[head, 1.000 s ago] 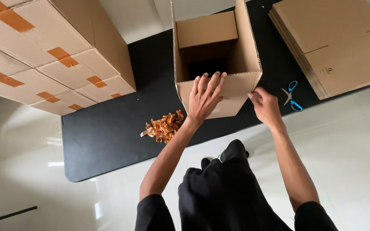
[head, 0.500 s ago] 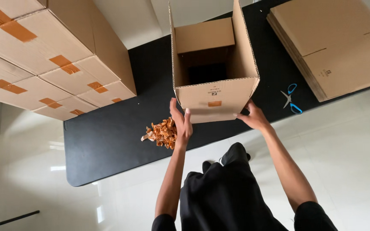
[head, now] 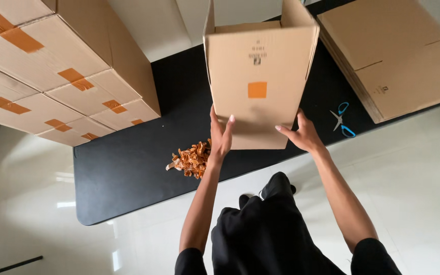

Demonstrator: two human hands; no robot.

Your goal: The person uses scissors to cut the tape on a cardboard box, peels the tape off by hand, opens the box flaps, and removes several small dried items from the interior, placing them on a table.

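An open brown cardboard box (head: 258, 76) with a small orange tape square on its near side is held up over the black table (head: 128, 168), tilted so its near face shows. My left hand (head: 221, 136) grips its lower left edge. My right hand (head: 301, 133) holds the lower right corner. A pile of crumpled orange-brown tape scraps (head: 192, 159) lies on the table just left of my left hand.
Stacked sealed cardboard boxes (head: 52, 71) with orange tape fill the left side. A stack of flattened cardboard (head: 398, 56) lies at the right, with blue-handled scissors (head: 342, 119) beside it. Glossy white floor (head: 423, 163) lies below the table's edge.
The box has tipped up and toward me, so its outer face shows where the open inside showed before. Both hands moved down to its lower edge.
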